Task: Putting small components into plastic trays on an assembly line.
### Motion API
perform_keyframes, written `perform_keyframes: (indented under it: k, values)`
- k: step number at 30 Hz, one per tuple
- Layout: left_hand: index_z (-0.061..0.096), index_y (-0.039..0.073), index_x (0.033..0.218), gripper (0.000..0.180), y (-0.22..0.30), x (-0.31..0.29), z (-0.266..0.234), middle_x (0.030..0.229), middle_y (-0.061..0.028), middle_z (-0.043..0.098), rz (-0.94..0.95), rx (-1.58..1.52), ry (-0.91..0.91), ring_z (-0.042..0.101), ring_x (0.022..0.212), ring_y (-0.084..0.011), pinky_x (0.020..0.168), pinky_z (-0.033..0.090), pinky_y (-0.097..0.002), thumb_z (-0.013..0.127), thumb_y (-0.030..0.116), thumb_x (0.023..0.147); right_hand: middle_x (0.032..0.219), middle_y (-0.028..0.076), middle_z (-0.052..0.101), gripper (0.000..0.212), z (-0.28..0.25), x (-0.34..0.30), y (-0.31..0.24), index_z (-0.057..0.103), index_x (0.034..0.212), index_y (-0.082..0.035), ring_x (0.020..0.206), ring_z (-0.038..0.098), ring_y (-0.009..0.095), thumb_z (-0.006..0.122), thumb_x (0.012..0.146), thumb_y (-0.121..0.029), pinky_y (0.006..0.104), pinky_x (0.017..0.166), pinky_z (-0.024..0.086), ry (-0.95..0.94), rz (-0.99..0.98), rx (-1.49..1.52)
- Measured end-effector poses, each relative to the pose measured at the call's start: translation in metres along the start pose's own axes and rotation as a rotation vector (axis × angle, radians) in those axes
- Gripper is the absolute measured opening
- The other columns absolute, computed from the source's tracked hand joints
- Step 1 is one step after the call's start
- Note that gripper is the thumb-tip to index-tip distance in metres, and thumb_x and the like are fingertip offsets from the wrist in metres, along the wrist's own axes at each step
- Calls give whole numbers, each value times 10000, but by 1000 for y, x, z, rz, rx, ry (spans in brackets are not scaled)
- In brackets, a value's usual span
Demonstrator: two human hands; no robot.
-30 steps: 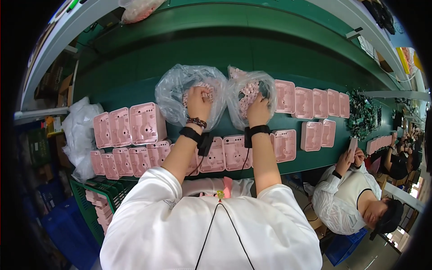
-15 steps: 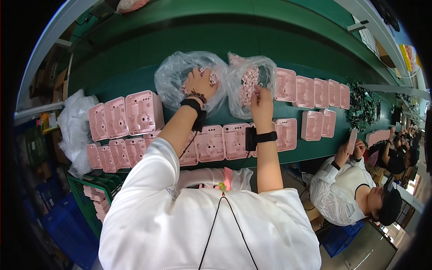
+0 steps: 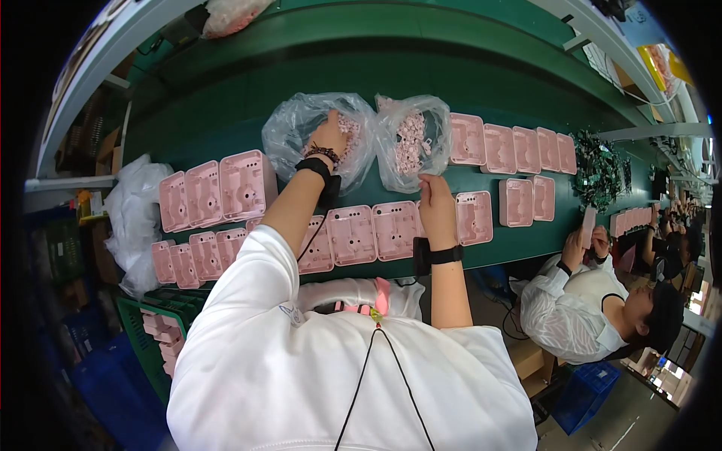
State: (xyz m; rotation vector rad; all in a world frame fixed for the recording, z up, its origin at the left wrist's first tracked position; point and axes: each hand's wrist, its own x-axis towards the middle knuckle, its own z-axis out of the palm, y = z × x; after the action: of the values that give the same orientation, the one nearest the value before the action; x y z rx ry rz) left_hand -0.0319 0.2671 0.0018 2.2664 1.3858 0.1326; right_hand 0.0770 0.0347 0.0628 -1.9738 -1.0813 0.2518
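My left hand [image 3: 328, 137] reaches into a clear plastic bag [image 3: 282, 139] of small pink plastic parts [image 3: 349, 129]. Its fingers are drawn together among the parts, and whatever they grip is hidden. At the near rim of a second clear bag [image 3: 438, 120], my right hand [image 3: 435, 197] is raised with thumb and fingers pinched. Anything between those fingertips is too small to make out. More small pink parts [image 3: 411, 143] fill this second bag. Under my wrists runs a row of pink plastic housings [image 3: 352, 237], open side up.
More pink housings stand at the left [image 3: 246, 184] and right [image 3: 467, 139] on the green bench [image 3: 421, 68]. Crumpled clear bags [image 3: 135, 218] lie at the left end. Dark wired parts [image 3: 599, 169] are heaped at right, near a co-worker [image 3: 583, 308] holding a pink piece.
My right hand has drawn back toward me from the second bag's parts to its near rim. The left hand's fingers, spread before, are now closer together in the first bag.
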Motion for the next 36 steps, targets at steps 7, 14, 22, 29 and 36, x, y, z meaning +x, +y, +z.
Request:
perform_keyframes:
  k: [7,14,22,29,36]
  values:
    - [462,54,1056,434,-2,-10,-20,906,-226,597,70,-30,33,576,870,-379,747,464,-445,632,293,736,864,158,559,136,4,-25,-22,555,935,-28,776,556,340,483,820,-36,374,644,444,-48,-46,-79]
    - [561,39,811,359,-24,5,-7,765,-193,598,86,-303,163,577,784,-353,686,457,-416,556,397,787,874,161,558,118,11,-50,-37,555,915,-30,794,547,348,495,818,-57,382,648,445,-144,-10,-154]
    - [531,115,683,610,38,-105,-47,521,26,371,-248,-1398,-432,280,425,-77,388,182,-203,301,668,800,809,103,515,196,14,-17,-99,563,945,-19,719,542,209,589,753,-47,292,627,441,-71,-79,164]
    - [488,118,684,639,77,-169,-75,506,59,330,-402,-1564,-582,222,378,-28,354,142,-178,254,702,799,807,80,488,192,-8,-17,-98,567,922,-30,679,533,204,607,736,-59,302,608,447,-196,-240,378]
    - [474,111,795,531,115,-181,-62,518,58,350,-313,-1601,-805,224,386,-33,361,150,-173,284,602,864,869,87,500,170,-52,-23,-49,557,929,-14,742,529,160,573,760,-25,239,670,429,-265,-109,503]
